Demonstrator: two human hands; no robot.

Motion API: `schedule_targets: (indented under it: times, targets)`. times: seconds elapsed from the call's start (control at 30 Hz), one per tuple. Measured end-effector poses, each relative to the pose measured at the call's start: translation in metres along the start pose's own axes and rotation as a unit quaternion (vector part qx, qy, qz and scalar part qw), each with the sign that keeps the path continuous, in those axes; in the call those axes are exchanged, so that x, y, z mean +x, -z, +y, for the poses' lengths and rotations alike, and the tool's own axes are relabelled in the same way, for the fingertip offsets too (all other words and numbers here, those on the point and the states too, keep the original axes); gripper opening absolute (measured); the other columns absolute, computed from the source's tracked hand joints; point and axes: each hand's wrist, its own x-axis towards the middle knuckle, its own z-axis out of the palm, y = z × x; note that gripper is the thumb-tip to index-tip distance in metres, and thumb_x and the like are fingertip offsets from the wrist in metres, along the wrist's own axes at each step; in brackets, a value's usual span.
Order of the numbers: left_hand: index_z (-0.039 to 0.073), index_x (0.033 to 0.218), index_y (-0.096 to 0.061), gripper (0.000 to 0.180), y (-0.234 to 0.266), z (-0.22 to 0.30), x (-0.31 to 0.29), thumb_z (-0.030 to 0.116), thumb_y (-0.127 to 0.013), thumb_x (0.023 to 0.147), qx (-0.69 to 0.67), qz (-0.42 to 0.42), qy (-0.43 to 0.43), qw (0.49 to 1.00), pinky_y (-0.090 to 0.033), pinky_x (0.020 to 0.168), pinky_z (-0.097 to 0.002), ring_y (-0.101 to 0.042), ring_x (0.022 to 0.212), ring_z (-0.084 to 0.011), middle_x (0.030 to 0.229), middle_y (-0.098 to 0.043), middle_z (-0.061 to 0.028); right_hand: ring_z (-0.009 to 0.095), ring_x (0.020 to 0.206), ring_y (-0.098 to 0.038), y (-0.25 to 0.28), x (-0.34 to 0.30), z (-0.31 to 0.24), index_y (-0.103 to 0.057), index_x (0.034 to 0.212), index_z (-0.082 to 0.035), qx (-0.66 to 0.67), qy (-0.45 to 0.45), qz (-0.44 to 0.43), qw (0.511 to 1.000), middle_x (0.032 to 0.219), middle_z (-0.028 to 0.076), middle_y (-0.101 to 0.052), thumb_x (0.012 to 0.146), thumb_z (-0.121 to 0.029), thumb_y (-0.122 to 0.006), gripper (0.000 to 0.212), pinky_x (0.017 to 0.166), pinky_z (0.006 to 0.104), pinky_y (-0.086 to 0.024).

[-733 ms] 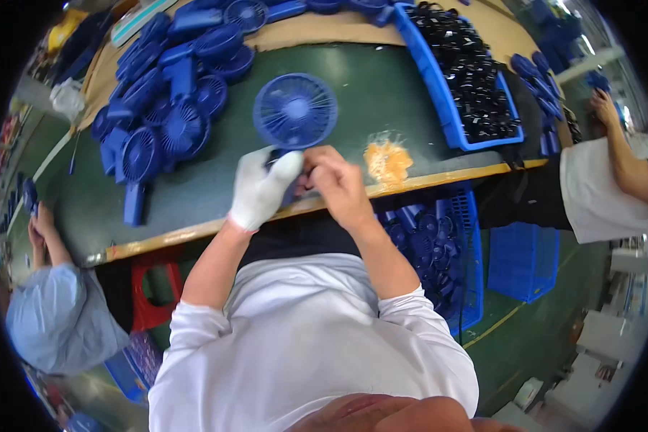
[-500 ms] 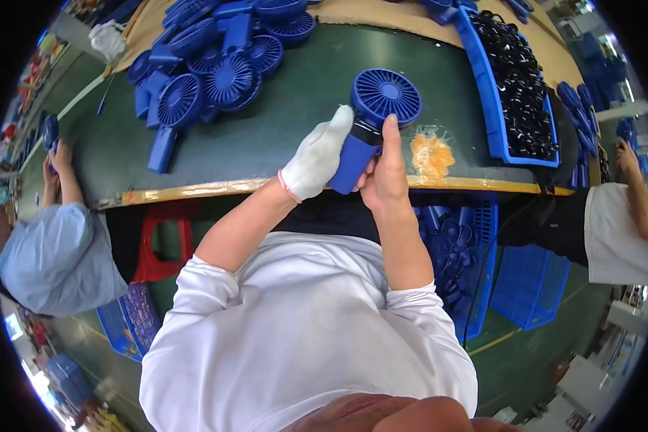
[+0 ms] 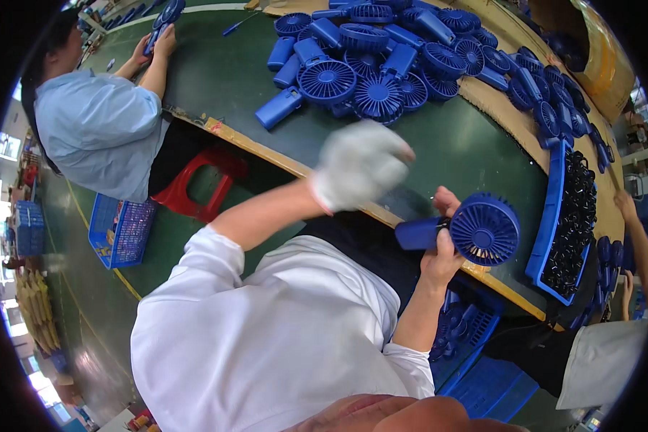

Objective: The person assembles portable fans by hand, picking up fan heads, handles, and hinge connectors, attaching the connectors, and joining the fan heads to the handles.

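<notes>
Two bare-armed hands work at a green-topped desk (image 3: 216,75) with a pale wooden edge. The right hand (image 3: 442,261) is closed around the black-banded neck of a blue handheld fan (image 3: 485,229), thumb on the near side and fingers on the far side. This fan is at the desk's near edge, its round grille turned upward at right and its handle pointing left. The left hand (image 3: 361,164), in a white glove (blurred, with a fingertip showing bare), hovers over the desk with fingers part curled; whether it grips anything cannot be told. Beyond it lies a heap of similar blue fans (image 3: 379,96), grilles and handles overlapping; the heap extends rightward onto a cardboard sheet (image 3: 507,124). To the right, a long blue tray (image 3: 546,229) is filled with small black parts (image 3: 573,225). At left, a co-worker in a light blue shirt (image 3: 97,129) holds another fan (image 3: 167,16); a red stool (image 3: 193,193) stands below the desk edge.
</notes>
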Motion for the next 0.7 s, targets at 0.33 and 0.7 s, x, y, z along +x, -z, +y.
schedule_targets:
  times: [0.33,0.7]
  targets:
    - [0.016,0.134,-0.051,0.064,0.126,-0.250,0.013,0.060,-0.047,0.088,0.213,0.076,0.294,0.929,-0.032,0.108,-0.0383,-0.039,0.132,-0.0344,0.139,-0.045,-0.0203,0.028,0.119,-0.052,-0.077,-0.005,0.044,-0.051,0.124,0.000,0.215,-0.173,-0.093,0.957,0.132,0.019,-0.049,0.089,-0.029,-0.059,0.047,0.092,0.0420,-0.049]
    - [0.008,0.109,-0.069,0.069,0.007,-0.141,0.039,0.065,-0.068,0.069,0.132,0.138,0.353,0.916,-0.033,0.108,-0.0391,-0.041,0.130,-0.0341,0.142,-0.039,-0.0208,0.020,0.100,-0.056,-0.133,0.011,0.040,-0.051,0.120,0.004,0.027,-0.038,0.048,0.998,0.112,0.011,-0.059,0.085,-0.015,-0.070,0.045,0.090,0.0331,-0.043]
